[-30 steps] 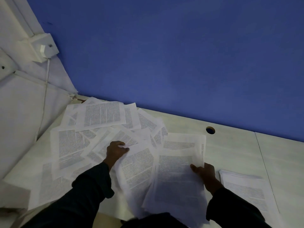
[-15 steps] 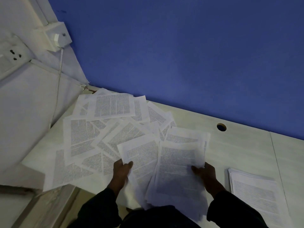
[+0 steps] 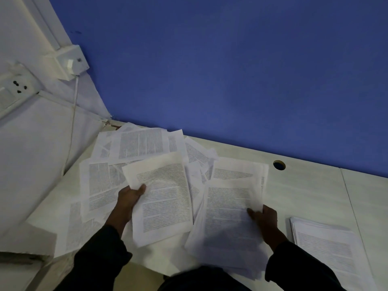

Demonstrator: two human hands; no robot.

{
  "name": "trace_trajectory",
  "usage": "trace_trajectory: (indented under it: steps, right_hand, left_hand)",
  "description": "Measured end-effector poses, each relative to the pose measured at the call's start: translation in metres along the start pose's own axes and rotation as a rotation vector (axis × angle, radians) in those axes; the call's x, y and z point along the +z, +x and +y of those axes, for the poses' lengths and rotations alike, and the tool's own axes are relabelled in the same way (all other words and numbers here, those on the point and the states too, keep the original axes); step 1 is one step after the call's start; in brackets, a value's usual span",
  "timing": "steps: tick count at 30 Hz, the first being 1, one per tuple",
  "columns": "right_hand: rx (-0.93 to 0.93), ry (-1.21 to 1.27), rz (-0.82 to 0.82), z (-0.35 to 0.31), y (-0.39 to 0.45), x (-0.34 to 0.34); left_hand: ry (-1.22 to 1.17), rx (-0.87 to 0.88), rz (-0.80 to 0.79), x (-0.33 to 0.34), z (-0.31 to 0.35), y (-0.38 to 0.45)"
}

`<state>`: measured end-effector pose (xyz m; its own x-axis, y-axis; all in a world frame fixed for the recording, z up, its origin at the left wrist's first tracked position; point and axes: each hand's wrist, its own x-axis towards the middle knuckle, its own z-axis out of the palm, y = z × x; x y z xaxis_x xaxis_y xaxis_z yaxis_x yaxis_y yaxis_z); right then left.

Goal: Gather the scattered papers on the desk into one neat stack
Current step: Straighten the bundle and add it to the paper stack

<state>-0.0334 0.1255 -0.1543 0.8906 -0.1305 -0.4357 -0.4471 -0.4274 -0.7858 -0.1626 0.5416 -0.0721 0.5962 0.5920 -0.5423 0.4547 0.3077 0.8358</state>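
Papers are mid-gathering: left hand (image 3: 128, 197) pinches a lifted sheet (image 3: 161, 198), needing a carry onto the bundle (image 3: 228, 215) gripped under the right hand's (image 3: 265, 217) fingers.

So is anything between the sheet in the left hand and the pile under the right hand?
Nothing visible. The sheet in the left hand sits just beside the pile that the right hand holds.

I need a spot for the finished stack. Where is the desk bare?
Bare desk lies between the held bundle, the cable hole and the side stack. The left corner is crowded with scattered papers.
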Motion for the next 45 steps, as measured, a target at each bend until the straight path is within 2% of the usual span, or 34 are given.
trace_trajectory:
  steps: [2,4,7,12,14,16,18,19,20,22,23,24,25,27,29,31,34,37,39,41,45]
  right_hand:
    - [-0.009,0.005,-0.01,-0.003,-0.001,0.0]
    - [-0.021,0.001,-0.007,-0.006,0.001,-0.002]
    - [-0.059,0.002,-0.049,-0.016,0.004,-0.002]
    - [-0.061,0.083,-0.248,-0.046,-0.003,0.01]
    - [-0.034,0.167,-0.312,-0.051,-0.006,0.011]
    - [-0.03,0.249,-0.355,-0.049,-0.01,0.008]
    - [-0.033,0.25,-0.339,-0.04,-0.014,0.001]
    - [-0.023,0.259,-0.322,-0.035,-0.015,-0.001]
    - [-0.007,0.274,-0.308,-0.031,-0.016,-0.004]
    - [0.019,0.315,-0.301,-0.023,-0.017,-0.005]
    - [0.025,0.349,-0.313,-0.021,-0.018,-0.005]
    - [0.039,0.389,-0.335,-0.021,-0.02,-0.004]
    - [0.049,0.421,-0.383,-0.024,-0.022,-0.001]
    - [0.048,0.413,-0.522,-0.033,-0.027,0.005]
    - [0.087,0.388,-0.598,-0.052,-0.032,0.011]
    - [0.211,0.496,-0.559,-0.065,-0.031,0.012]
    - [0.28,0.636,-0.591,-0.073,-0.026,0.01]
    - [0.141,0.43,-0.688,-0.076,-0.031,0.01]
    - [0.086,0.394,-0.671,-0.073,-0.03,0.01]
    - [0.08,0.414,-0.627,-0.069,-0.032,0.01]
    - [0.148,0.344,-0.693,-0.048,-0.042,0.015]
  left_hand:
    - [0.198,0.124,-0.075,0.0,0.018,-0.003]
    - [0.525,0.265,-0.185,0.001,0.042,0.009]
    - [1.002,0.379,-0.322,0.024,0.075,0.029]
    - [1.609,0.744,-0.692,0.151,0.071,-0.024]
    - [1.659,0.934,-0.824,0.188,0.044,-0.059]
    - [1.606,1.191,-0.853,0.202,0.011,-0.077]
    - [1.473,1.431,-0.746,0.202,-0.011,-0.077]
    - [1.363,1.467,-0.62,0.197,-0.016,-0.073]
    - [1.237,1.403,-0.437,0.189,-0.02,-0.065]
    - [0.955,1.021,-0.009,0.164,-0.02,-0.052]
    - [0.821,0.76,0.129,0.15,-0.021,-0.047]
    - [0.669,0.511,0.133,0.14,-0.022,-0.046]
    - [0.507,0.321,0.015,0.131,-0.022,-0.045]
    - [0.269,0.093,-0.382,0.126,-0.026,-0.04]
    - [0.285,0.08,-0.658,0.122,-0.02,-0.035]
    - [0.389,0.115,-0.779,0.117,-0.013,-0.029]
    - [0.393,0.075,-0.888,0.112,-0.008,-0.022]
    - [0.01,-0.071,-0.835,0.121,-0.016,-0.027]
    - [-0.152,-0.184,-0.824,0.125,-0.024,-0.031]
    - [-0.063,-0.191,-0.817,0.123,-0.037,-0.033]
    - [0.062,-0.238,-0.766,0.12,-0.064,-0.045]
